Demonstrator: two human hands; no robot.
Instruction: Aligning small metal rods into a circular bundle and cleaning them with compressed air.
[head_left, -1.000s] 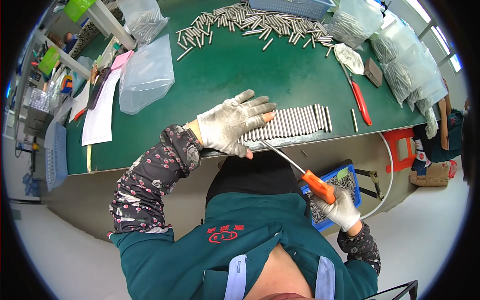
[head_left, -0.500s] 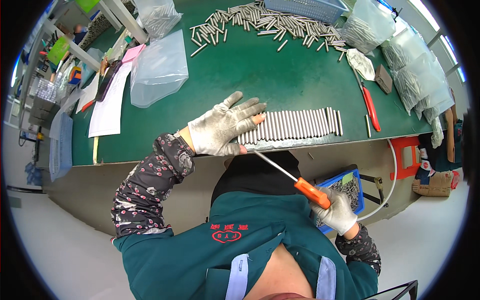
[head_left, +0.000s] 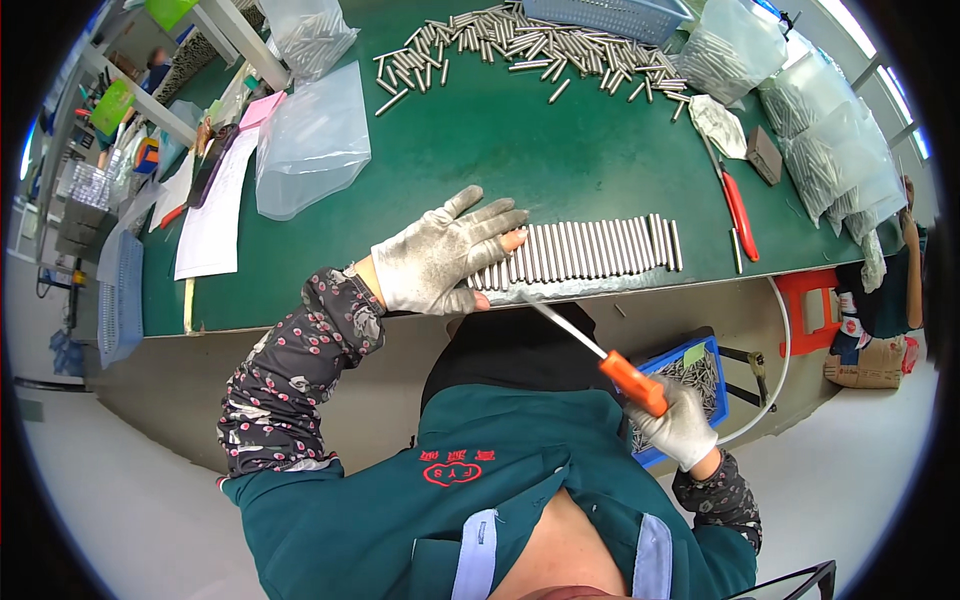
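A row of steel pins [head_left: 590,250] lies side by side along the table's front edge, on a shiny strip. My left hand [head_left: 430,255], in a dirty white glove with bare fingertips, rests flat over the row's left end with fingers spread, hiding some pins. Below the edge, my right hand [head_left: 675,420], also gloved, is wrapped round the orange handle of a screwdriver [head_left: 632,383]. Its metal shaft points up and left, and the tip is at the front ends of the pins, close to my left thumb. Whether the tip touches a pin I cannot tell.
Loose pins [head_left: 540,45] are heaped at the back by a blue basket [head_left: 610,15]. Bagged pins [head_left: 820,140] and red-handled pliers [head_left: 740,215] lie right. A plastic bag [head_left: 315,145] and papers [head_left: 215,225] lie left. Below the table is a blue bin [head_left: 715,385] of metal parts.
The screwdriver has shifted a little to the right, its tip moving along the pins' front ends, and its shaft looks steeper. My left hand stays on the row.
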